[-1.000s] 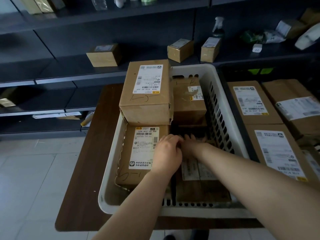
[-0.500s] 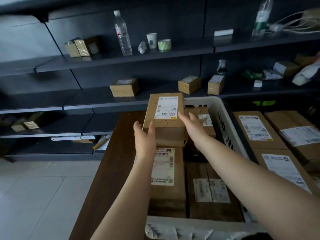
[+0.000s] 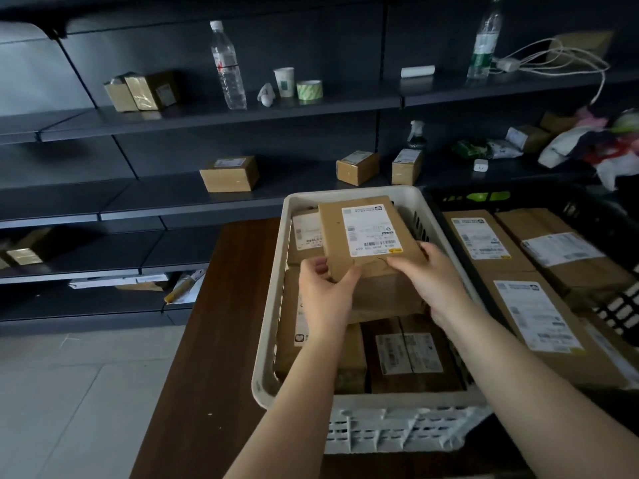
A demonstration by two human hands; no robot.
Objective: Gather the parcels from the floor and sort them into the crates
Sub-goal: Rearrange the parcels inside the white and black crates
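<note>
A brown cardboard parcel [image 3: 366, 236] with a white label is held over the white crate [image 3: 266, 344], tilted, its near edge toward me. My left hand [image 3: 325, 295] grips its near left corner, and my right hand [image 3: 425, 281] grips its near right side. Under it in the crate lie more brown parcels: one at the left [image 3: 349, 357], one at the front right [image 3: 408, 357] and one at the back left [image 3: 304, 236]. The black crate [image 3: 587, 202] to the right holds several labelled parcels [image 3: 484, 240].
Both crates stand on a dark wooden table [image 3: 214, 333]. Behind it run dark shelves [image 3: 207, 112] bearing small boxes [image 3: 230, 173], water bottles [image 3: 228, 67], a cup, tape, cables and bags. Pale tiled floor [image 3: 69, 402] lies to the left.
Both hands left the bottom of the crate, reached to the big parcel resting on the crate's left rim, took hold of it and brought it over the crate's middle.
</note>
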